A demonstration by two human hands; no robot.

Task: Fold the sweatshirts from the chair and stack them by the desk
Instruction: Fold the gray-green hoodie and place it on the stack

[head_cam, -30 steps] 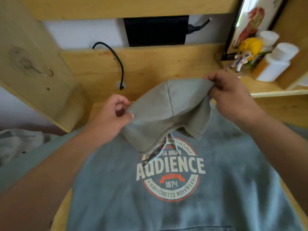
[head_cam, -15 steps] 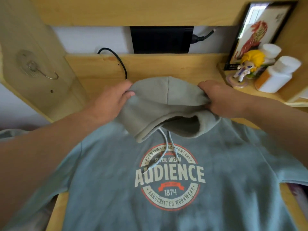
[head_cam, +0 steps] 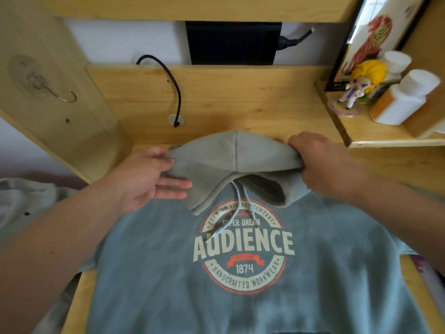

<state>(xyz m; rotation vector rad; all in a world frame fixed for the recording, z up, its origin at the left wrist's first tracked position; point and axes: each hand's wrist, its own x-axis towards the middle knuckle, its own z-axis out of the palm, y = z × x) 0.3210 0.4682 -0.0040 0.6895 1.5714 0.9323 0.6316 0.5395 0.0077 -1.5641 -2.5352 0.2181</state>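
The sweatshirt point(head_cam: 240, 273) was spread front-up on the bench point(head_cam: 240, 97), its printed chest facing the camera and its hood point(head_cam: 236, 162) lying toward the far edge, near the back board. The hood was held at both sides: its right side was gripped in the curled fingers of the right hand point(head_cam: 320, 160), while the left hand point(head_cam: 149, 177) was laid against the left side with fingers nearly straight and relaxed, only the thumb seeming to touch the cloth. Two drawstrings point(head_cam: 231, 213) were trailed down over the print.

A lopsided hood could result, since one side was clamped and the other merely touched; a pull from the right would likely drag the cloth askew. The drawstrings could be trapped crooked under the hood if it were folded down onto the chest. Both sleeves were hung past the side edges of the bench, so the body could be tugged sideways by their weight.

A cable point(head_cam: 173, 88) was looped down into a hole at the far edge, just beyond the hood, and could be snagged. On the shelf point(head_cam: 361, 131) at the far right corner, a figurine point(head_cam: 361, 85) and a bottle point(head_cam: 404, 100) were stood near the right hand and could be knocked. More grey cloth point(head_cam: 29, 201) was seen off the left edge.
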